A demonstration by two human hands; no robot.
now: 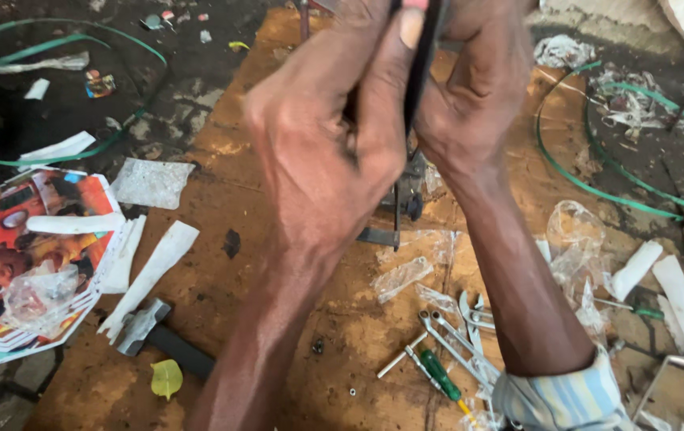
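Both hands raised: left hand (322, 152) and right hand (469, 96) clamped on thin dark rod (420, 60). Metal assembly (402, 203) directly below, unfinished; spanners (457, 331) nearer, idle.

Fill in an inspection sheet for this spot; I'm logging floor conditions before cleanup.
Surface: brown board, stained, laid on dark ground.
Job's things: thin dark part pinched between both hands; metal assembly on the board under them.
Clutter: hammer, spanners, green screwdriver, clear plastic wrap, white strips, printed cardboard, yellow leaf.
Grippers: left hand and right hand both closed on the dark part.
Cables: nothing seen; only green strapping looped on both sides.
Surroundings: littered ground with paper scraps.
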